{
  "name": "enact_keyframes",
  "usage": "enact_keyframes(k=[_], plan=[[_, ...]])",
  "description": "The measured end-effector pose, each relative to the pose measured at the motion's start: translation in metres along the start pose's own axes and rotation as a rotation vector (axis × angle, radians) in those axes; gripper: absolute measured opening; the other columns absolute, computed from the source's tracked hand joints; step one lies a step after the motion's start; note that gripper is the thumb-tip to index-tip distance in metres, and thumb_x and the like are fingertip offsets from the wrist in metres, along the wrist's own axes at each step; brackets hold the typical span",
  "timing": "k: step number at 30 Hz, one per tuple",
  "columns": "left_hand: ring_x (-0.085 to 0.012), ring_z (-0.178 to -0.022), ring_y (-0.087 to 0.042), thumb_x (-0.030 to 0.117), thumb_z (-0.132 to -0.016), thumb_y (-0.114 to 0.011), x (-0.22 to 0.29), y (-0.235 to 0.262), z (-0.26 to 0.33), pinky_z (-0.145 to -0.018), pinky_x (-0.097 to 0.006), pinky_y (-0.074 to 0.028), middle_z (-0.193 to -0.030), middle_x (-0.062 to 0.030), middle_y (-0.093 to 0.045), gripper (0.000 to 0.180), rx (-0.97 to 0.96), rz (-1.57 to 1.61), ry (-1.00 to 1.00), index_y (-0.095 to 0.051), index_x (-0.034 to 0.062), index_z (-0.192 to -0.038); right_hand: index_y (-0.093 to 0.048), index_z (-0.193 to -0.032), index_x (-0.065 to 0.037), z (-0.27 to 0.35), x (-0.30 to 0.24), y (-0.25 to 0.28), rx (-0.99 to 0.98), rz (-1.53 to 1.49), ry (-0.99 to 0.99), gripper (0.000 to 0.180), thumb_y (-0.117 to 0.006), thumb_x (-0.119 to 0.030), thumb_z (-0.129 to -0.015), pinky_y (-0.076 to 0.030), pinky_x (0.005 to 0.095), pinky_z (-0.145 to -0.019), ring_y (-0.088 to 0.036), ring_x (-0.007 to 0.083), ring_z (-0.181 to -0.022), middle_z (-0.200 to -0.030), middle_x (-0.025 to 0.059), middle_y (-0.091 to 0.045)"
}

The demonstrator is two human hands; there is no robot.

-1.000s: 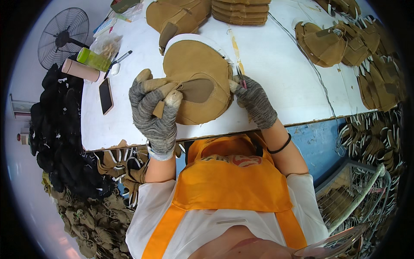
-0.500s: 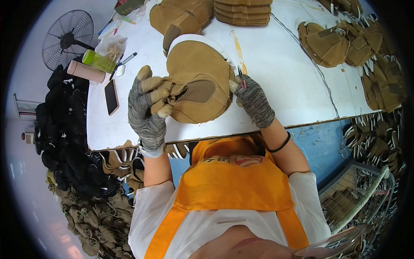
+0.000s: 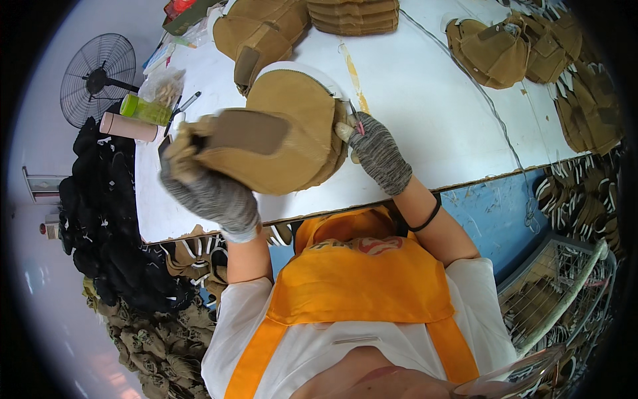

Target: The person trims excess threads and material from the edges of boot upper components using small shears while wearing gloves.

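Observation:
A stack of brown suede shoe uppers (image 3: 290, 100) with a white edging along the far side is held up between my two gloved hands, over the near edge of the table. My left hand (image 3: 216, 201), somewhat blurred, is closed on the left end of the top upper, which is stretched out leftward; a darker brown patch (image 3: 256, 131) faces up there. My right hand (image 3: 380, 158) pinches the stack's right edge with thumb and fingers. A pair of small pointed snips (image 3: 359, 125) with a pink part sticks up from that same hand.
More brown uppers lie on the white table (image 3: 425, 126), in a pile (image 3: 352, 16) at the back and in bundles (image 3: 488, 53) at the right. A cable (image 3: 472, 83) crosses the tabletop. A pink bottle (image 3: 127, 126) and a green bottle (image 3: 145, 110) lie at the left near a fan (image 3: 98, 81).
My left hand has swung left and down, pulling the end of the upper out, so its dark patch now lies flat and the opening no longer shows. The right hand keeps its hold.

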State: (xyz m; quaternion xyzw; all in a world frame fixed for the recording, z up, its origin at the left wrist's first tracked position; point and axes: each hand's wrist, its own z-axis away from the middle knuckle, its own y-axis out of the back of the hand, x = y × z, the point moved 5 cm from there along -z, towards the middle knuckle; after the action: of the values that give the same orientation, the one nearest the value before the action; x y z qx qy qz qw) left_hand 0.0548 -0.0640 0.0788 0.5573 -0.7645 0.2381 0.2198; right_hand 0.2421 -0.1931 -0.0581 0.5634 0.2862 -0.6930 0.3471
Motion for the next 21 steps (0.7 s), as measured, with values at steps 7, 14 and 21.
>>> enact_keyframes(k=[7,14,21], plan=[[-0.0191,-0.095,-0.058,0.038,-0.098,-0.039,-0.005,0.030,-0.037,-0.082,-0.034,-0.052,-0.105,-0.0087,-0.056,0.037,0.194,-0.198,0.249,-0.050,0.0040,-0.108,-0.056,-0.094,-0.002,0.003,-0.006,0.003,-0.051,-0.029,-0.061,0.039,-0.060,-0.040,-0.088,-0.050,0.0257,-0.056,-0.052,0.0108,-0.061,-0.070,0.0039,-0.052],[-0.0199,-0.101,-0.057,0.036,-0.098,-0.043,0.019,0.012,-0.021,-0.092,-0.036,-0.047,-0.103,-0.0096,-0.058,0.035,0.078,-0.107,0.065,-0.051,0.0027,-0.104,-0.056,-0.095,-0.002,0.001,-0.003,0.003,-0.061,-0.020,-0.049,0.040,-0.061,-0.041,-0.087,-0.050,0.0256,-0.056,-0.054,0.0113,-0.061,-0.070,0.0037,-0.052],[-0.0255,-0.100,-0.055,0.030,-0.087,-0.056,0.036,-0.023,-0.006,-0.104,-0.046,-0.030,-0.092,-0.0062,-0.064,0.027,-0.300,-0.377,-0.298,-0.060,0.0038,-0.085,-0.057,-0.096,-0.002,0.002,-0.004,0.004,-0.038,-0.052,-0.037,0.039,-0.060,-0.040,-0.088,-0.049,0.0249,-0.054,-0.051,0.0095,-0.057,-0.070,0.0030,-0.053]])
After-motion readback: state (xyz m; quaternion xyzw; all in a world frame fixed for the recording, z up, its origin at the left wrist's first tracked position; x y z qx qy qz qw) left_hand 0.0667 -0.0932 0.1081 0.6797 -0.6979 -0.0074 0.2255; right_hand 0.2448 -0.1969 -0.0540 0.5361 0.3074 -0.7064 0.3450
